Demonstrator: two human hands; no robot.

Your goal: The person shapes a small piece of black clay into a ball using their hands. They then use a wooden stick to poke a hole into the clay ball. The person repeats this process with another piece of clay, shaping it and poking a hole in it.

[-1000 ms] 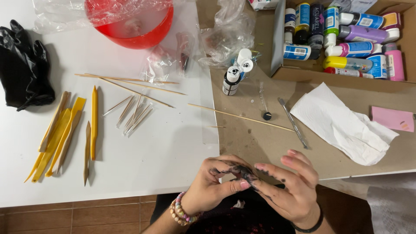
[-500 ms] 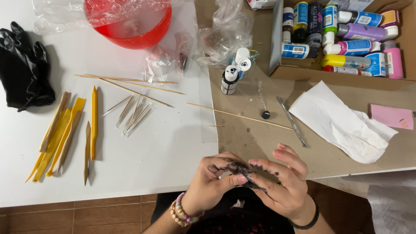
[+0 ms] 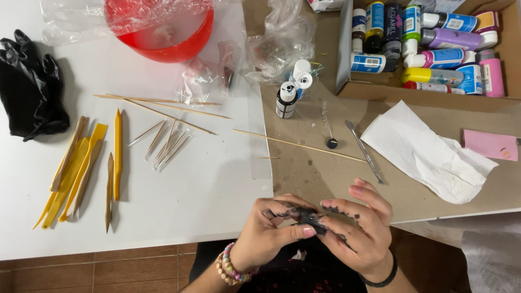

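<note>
Both hands are drawing closer together than a second ago, just off the tabletop (image 3: 206, 217) edge; the left hand (image 3: 271, 230) and right hand (image 3: 361, 228) are pinching a small black lump (image 3: 310, 218) between paint-smudged fingers (image 3: 296, 232), so the kneading is continuing rather than finishing.

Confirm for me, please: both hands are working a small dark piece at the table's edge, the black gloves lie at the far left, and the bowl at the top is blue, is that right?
Not quite: the bowl is red, not blue, as the head view shows. The rest stands: the left hand and right hand work the dark piece at the table edge, and the gloves lie far left.
</note>
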